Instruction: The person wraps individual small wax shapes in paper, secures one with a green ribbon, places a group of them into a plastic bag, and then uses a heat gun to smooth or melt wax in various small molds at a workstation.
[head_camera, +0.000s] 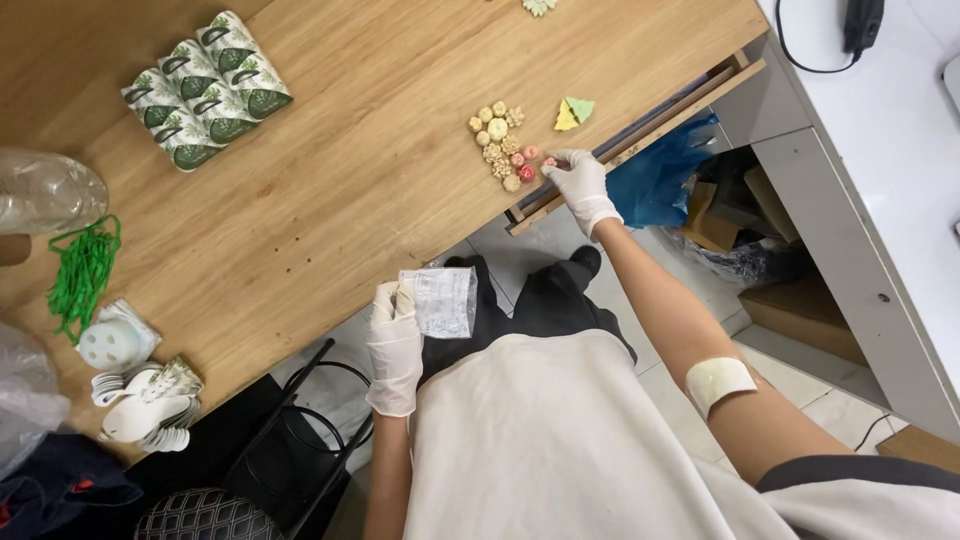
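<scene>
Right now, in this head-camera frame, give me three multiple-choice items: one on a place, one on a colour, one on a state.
1. Where does the cluster of small moulded beige and pink pieces lie?
A. On the wooden table near its edge
B. On the floor
C. In the blue plastic bag

2. What colour is the bundle of cord on the table?
A. Red
B. Green
C. Black

3. What is the left hand in its white glove doing?
A. Resting flat and empty on the table
B. Holding a small clear plastic packet
C. Gripping scissors

Answers:
1 A, the pieces sit on the wood beside the gloved right hand.
2 B, the cord is bright green.
3 B, the fingers pinch the packet's edge below the table.
</scene>
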